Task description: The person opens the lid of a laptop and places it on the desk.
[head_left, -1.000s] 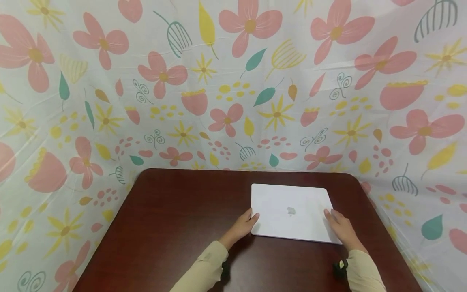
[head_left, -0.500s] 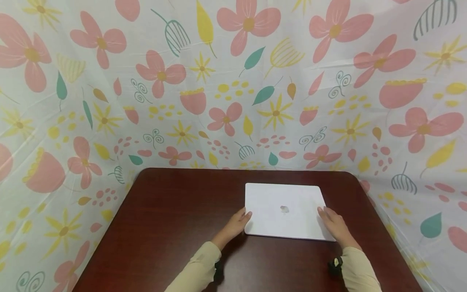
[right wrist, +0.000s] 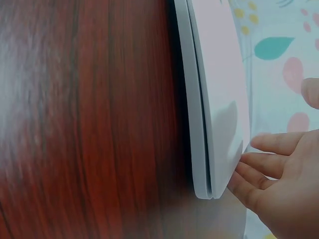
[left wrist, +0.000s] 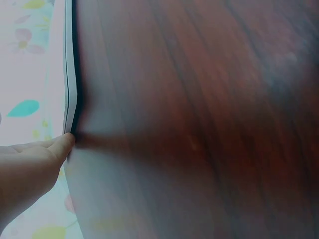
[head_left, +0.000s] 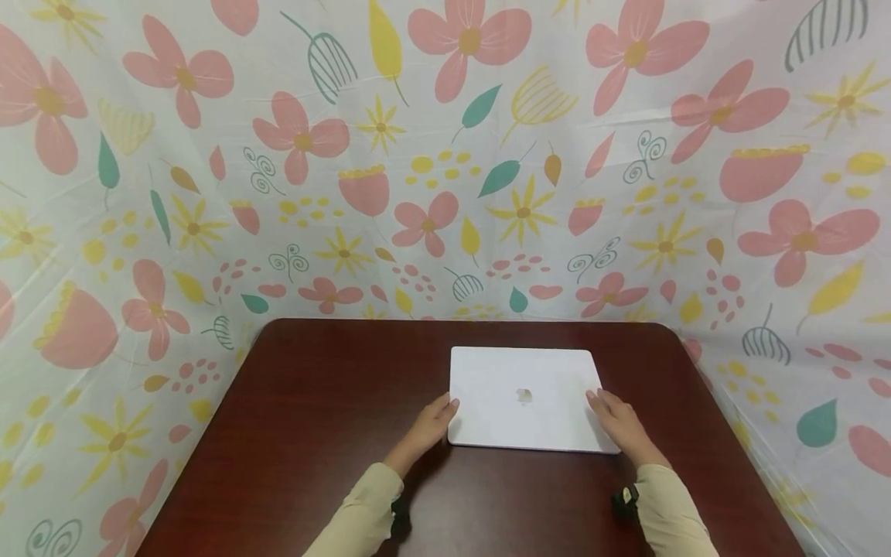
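A closed silver-white laptop (head_left: 525,418) with an apple logo on its lid lies on the dark brown table. At its left side edge is my left hand (head_left: 421,432), thumb over the lid's border. The left wrist view shows a fingertip of that hand (left wrist: 35,167) touching the laptop's edge (left wrist: 71,89). Opposite, my right hand (head_left: 626,428) rests against the right side. In the right wrist view the fairly straight fingers (right wrist: 264,162) touch the side of the laptop (right wrist: 219,99), while the thumb (right wrist: 311,92) stands apart above. Some fingertips are hidden by the edges.
The table (head_left: 334,379) has rounded far corners, and its brown surface extends left of and in front of the laptop. A white curtain (head_left: 445,193) printed with flowers and leaves surrounds its back and sides. Beige sleeves (head_left: 362,510) cover both forearms.
Both hands and the laptop have moved leftward together, from right of the table's middle toward it. The hands stay at the two sides; the head view has shifted slightly.
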`<state>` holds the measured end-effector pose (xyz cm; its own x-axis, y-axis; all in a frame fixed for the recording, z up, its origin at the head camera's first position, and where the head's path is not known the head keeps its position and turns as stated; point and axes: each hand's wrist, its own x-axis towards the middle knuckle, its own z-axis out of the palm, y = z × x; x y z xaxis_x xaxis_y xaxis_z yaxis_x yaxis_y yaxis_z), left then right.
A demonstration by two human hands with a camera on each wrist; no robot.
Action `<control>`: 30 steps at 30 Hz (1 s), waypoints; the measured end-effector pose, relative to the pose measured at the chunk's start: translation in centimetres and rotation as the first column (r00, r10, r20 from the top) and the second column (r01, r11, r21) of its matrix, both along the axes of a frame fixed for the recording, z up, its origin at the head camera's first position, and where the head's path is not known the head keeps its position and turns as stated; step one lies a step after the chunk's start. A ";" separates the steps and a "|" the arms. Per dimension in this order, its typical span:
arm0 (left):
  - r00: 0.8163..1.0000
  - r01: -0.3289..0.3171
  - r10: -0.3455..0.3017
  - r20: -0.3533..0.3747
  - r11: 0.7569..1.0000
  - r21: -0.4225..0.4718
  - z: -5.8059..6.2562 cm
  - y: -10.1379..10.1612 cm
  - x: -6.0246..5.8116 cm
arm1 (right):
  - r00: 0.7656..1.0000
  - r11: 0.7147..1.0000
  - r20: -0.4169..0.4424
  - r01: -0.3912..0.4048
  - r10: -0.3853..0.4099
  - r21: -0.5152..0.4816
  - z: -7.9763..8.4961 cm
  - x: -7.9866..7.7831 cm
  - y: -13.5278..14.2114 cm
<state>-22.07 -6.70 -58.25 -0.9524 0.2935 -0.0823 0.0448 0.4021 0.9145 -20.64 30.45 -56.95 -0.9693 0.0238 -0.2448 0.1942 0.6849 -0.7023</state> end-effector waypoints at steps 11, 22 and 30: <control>0.999 -0.053 0.053 0.012 0.999 -0.010 0.2 -2.0 -0.1 | 0.999 0.999 -0.030 -0.039 0.039 -0.010 -0.2 -0.3 -1.7; 0.992 -0.121 0.121 0.043 0.993 -0.004 0.2 -3.9 0.1 | 0.997 0.998 -0.056 -0.061 0.060 -0.024 -0.5 -0.5 -3.5; 0.987 -0.156 0.155 0.048 0.988 0.022 0.0 -5.2 0.5 | 0.996 0.998 -0.058 -0.065 0.063 -0.022 -0.7 -0.5 -4.8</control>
<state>-21.61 -11.91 -58.25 -0.9819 0.1448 -0.1219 -0.0590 0.3774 0.9241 -21.18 25.65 -57.67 -0.9810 -0.0439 -0.1891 0.1098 0.6778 -0.7270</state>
